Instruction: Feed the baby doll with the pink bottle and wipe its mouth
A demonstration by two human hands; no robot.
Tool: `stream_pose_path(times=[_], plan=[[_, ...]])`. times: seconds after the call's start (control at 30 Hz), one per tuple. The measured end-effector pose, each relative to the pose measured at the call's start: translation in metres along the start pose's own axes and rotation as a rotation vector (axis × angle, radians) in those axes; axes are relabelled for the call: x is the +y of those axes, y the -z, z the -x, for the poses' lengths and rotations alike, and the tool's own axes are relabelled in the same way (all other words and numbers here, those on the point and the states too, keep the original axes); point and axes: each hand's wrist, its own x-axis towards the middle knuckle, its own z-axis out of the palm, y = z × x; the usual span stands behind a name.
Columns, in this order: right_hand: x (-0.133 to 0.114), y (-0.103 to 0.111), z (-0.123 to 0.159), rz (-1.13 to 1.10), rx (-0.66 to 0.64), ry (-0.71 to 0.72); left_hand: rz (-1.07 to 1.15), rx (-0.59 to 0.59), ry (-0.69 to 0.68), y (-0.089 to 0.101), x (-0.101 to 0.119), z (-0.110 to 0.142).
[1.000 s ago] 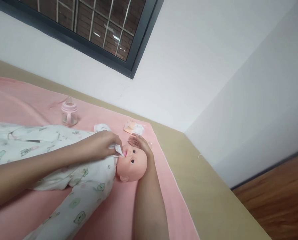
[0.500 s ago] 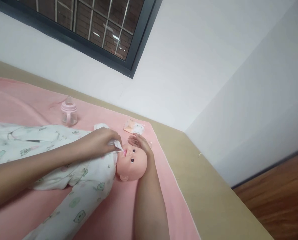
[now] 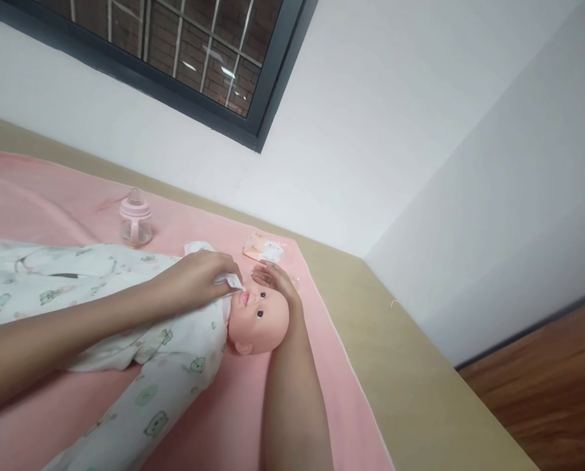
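Observation:
A bald baby doll (image 3: 260,330) lies on its back on a pink sheet (image 3: 214,425), wearing a white sleepsuit (image 3: 189,353) with green animal prints. My left hand (image 3: 201,278) reaches across its chest with fingers pinched on a white tissue (image 3: 231,281). The tissue's tip is at the doll's face, just beside the pink mouth. Behind the head, my right hand (image 3: 275,278) rests along the far side with fingers stretched out, and that wrist lies against the crown. Part of the right palm is hidden by the head.
A pink-lidded baby bottle (image 3: 135,222) stands upright on the sheet at the far left. Near my right fingers lies a small orange and white packet (image 3: 263,248). The wooden tabletop (image 3: 395,366) shows beyond the sheet, against a white wall (image 3: 371,131) with a dark-framed window (image 3: 258,124).
The tissue's tip has shifted slightly off the doll's lips toward the far cheek, as my left hand moved a little. My right hand and the doll look the same.

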Motion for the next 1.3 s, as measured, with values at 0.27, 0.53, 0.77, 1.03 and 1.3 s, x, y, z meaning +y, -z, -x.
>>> stream_pose_path(times=[0.27, 0.53, 0.77, 1.03, 1.3], plan=[[0.002, 0.002, -0.001, 0.056, 0.006, 0.010, 0.064, 0.043, -0.040, -0.003, 0.001, 0.000], [0.000, 0.001, 0.000, 0.122, 0.016, 0.028, 0.211, 0.005, -0.046, 0.002, 0.007, 0.002], [0.002, 0.003, -0.006, 0.081, 0.015, -0.004, 0.222, -0.035, -0.029, 0.000, 0.010, 0.004], [-0.004, -0.002, 0.000, 0.037, 0.032, -0.025, 0.173, -0.020, -0.054, -0.003, 0.012, 0.003], [-0.004, -0.002, 0.000, 0.094, 0.035, 0.007, 0.113, 0.002, -0.061, -0.002, 0.015, 0.001]])
